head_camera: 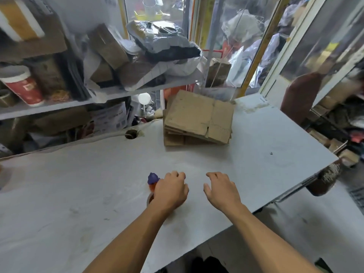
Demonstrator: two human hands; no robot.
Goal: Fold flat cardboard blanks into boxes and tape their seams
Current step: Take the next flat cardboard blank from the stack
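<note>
A stack of flat brown cardboard blanks (197, 119) lies on the grey table (78, 194), towards its far side. Well in front of the stack, my left hand (171, 191) lies over a tape dispenser (153, 179) with a purple and orange head, and its fingers curl down around it. Most of the dispenser and its tape roll is hidden under the hand. My right hand (221, 189) is just to the right of the left, palm down over the bare table, with its fingers relaxed and spread and nothing in it.
A round cable hole (131, 134) is in the table near its back edge. Cluttered shelves (59, 104) with boxes, bags and a red cup stand behind on the left. The table's right edge (295, 186) drops off to the floor.
</note>
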